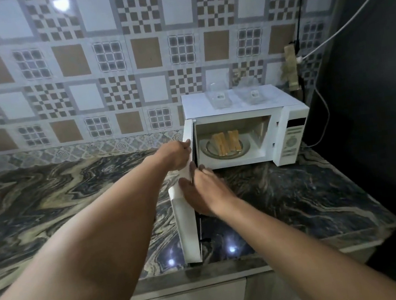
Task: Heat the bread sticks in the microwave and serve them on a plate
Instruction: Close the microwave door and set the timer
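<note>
Kitchen table (pixel 312 200) with veined stone top, carrying a white microwave (pixel 236 105) at its far right corner against the tiled wall. The microwave's door (pixel 187 226) stands fully open, swung out toward the table's near edge. Both grips are on the door's top edge: the left grip (pixel 175 154) curls its fingers round it close to the hinge, and the right grip (pixel 203 192) pinches it farther out, thumb outside and fingers inside. The step in hand appears to be swinging the door; whether heating is done cannot be told. To do it well, the door should be guided from its free end in one smooth arc, with fingers clear of the hinge gap and the latch side. Inside the cavity, a round dish (pixel 207 152) holds the bread sticks (pixel 226 143), laid side by side. Two clear containers (pixel 219 96), apparently empty, stand on the microwave's top.
</note>
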Demonstrator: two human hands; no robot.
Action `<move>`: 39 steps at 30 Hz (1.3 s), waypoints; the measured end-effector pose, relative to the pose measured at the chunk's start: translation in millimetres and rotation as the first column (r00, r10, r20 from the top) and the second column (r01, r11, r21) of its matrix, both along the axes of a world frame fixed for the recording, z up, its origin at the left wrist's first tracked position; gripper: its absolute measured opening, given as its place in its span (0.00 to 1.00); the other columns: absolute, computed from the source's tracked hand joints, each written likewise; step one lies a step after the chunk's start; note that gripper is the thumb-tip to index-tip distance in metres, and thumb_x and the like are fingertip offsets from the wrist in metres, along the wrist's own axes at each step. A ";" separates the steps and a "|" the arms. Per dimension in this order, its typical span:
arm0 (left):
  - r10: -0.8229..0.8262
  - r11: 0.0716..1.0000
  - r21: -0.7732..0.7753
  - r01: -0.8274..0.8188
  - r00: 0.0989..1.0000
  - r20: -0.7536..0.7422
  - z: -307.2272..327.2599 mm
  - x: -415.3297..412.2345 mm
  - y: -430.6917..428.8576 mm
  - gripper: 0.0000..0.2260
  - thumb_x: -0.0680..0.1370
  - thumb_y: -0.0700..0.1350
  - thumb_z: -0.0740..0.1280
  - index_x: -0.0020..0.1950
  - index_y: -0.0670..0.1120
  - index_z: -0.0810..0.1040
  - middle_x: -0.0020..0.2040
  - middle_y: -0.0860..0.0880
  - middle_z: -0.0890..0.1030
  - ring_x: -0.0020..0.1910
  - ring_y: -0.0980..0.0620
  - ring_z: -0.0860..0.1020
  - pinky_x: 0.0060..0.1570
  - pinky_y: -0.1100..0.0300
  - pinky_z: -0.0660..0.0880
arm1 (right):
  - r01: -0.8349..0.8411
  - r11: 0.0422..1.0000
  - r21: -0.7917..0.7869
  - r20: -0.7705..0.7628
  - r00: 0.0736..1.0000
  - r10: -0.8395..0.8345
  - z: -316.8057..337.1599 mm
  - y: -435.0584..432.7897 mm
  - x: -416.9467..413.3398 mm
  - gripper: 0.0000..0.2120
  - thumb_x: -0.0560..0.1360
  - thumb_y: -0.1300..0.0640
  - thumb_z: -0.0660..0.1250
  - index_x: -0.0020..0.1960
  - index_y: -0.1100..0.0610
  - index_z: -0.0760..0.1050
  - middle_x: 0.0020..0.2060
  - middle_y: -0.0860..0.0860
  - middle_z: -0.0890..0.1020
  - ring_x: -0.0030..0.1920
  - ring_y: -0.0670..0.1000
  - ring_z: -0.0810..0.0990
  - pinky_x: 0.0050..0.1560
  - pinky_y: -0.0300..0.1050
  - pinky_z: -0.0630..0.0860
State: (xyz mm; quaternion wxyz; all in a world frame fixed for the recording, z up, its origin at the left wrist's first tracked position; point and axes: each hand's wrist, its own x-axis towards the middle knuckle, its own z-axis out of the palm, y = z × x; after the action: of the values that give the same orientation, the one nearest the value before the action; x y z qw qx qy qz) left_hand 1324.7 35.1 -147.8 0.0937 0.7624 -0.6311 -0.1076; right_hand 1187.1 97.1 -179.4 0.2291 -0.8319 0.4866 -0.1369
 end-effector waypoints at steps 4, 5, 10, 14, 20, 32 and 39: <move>-0.039 0.999 -0.006 0.039 0.999 0.033 -2.8 -8.4 -2.7 0.22 0.87 0.49 0.48 0.81 0.46 0.59 0.76 0.36 0.67 0.74 0.37 0.66 0.71 0.49 0.63 | 0.045 0.998 0.038 0.059 0.997 -0.047 2.4 -0.2 -8.5 0.22 0.82 0.52 0.54 0.74 0.59 0.63 0.71 0.59 0.69 0.72 0.60 0.65 0.71 0.61 0.62; -0.051 0.999 -0.006 0.052 0.998 0.038 -4.7 -11.2 -4.0 0.22 0.87 0.49 0.47 0.81 0.45 0.58 0.76 0.35 0.67 0.74 0.37 0.67 0.71 0.49 0.64 | 0.049 0.998 0.045 0.057 0.997 -0.051 4.3 -0.4 -12.8 0.24 0.82 0.53 0.54 0.76 0.60 0.61 0.72 0.59 0.67 0.73 0.60 0.64 0.72 0.61 0.61; -0.097 0.994 -0.045 0.100 0.993 0.069 -11.4 -34.1 -10.4 0.23 0.87 0.49 0.46 0.81 0.42 0.56 0.77 0.34 0.62 0.74 0.35 0.65 0.70 0.48 0.63 | 0.117 0.993 0.025 0.029 0.993 -0.118 13.8 -4.2 -33.3 0.28 0.78 0.56 0.58 0.76 0.60 0.60 0.75 0.58 0.64 0.74 0.60 0.62 0.73 0.62 0.60; -0.113 0.991 -0.057 0.120 0.986 0.125 -14.6 -50.3 -19.0 0.24 0.87 0.51 0.47 0.80 0.42 0.58 0.79 0.35 0.57 0.78 0.37 0.57 0.74 0.42 0.60 | 0.167 0.986 0.021 -0.021 0.986 -0.166 15.5 -15.5 -51.0 0.28 0.79 0.58 0.56 0.78 0.60 0.56 0.77 0.56 0.60 0.76 0.59 0.58 0.74 0.64 0.57; -0.128 0.982 -0.115 0.147 0.979 0.159 -23.5 -74.0 -48.6 0.21 0.85 0.53 0.50 0.74 0.44 0.67 0.74 0.39 0.66 0.75 0.38 0.63 0.69 0.38 0.67 | 0.173 0.973 -0.151 -0.192 0.961 -0.200 10.6 -47.4 -91.9 0.36 0.80 0.54 0.62 0.81 0.58 0.47 0.80 0.55 0.51 0.79 0.58 0.47 0.74 0.71 0.44; -0.088 0.988 -0.109 0.110 0.978 0.189 -34.6 -129.7 -114.5 0.26 0.85 0.56 0.45 0.82 0.46 0.54 0.82 0.42 0.47 0.81 0.43 0.42 0.77 0.37 0.46 | 0.128 0.924 -0.361 -0.284 0.928 -0.239 4.4 -163.4 -163.9 0.33 0.80 0.62 0.60 0.80 0.62 0.48 0.79 0.62 0.53 0.79 0.61 0.46 0.76 0.66 0.41; 0.006 0.985 -0.173 0.030 0.978 0.207 -42.8 -151.6 -155.5 0.31 0.84 0.59 0.43 0.82 0.42 0.44 0.82 0.41 0.44 0.81 0.44 0.40 0.78 0.42 0.41 | 0.086 0.902 -0.423 -0.269 0.939 -0.215 -6.6 -234.7 -180.9 0.34 0.80 0.61 0.55 0.80 0.62 0.41 0.79 0.62 0.45 0.79 0.60 0.41 0.76 0.62 0.38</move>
State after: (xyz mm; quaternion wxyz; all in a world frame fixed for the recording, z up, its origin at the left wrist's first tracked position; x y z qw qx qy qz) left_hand 1173.1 -120.4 -190.6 0.0935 0.7545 -0.6490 0.0274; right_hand 1006.1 -137.5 -186.0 -0.0387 -0.8316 0.5409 -0.1203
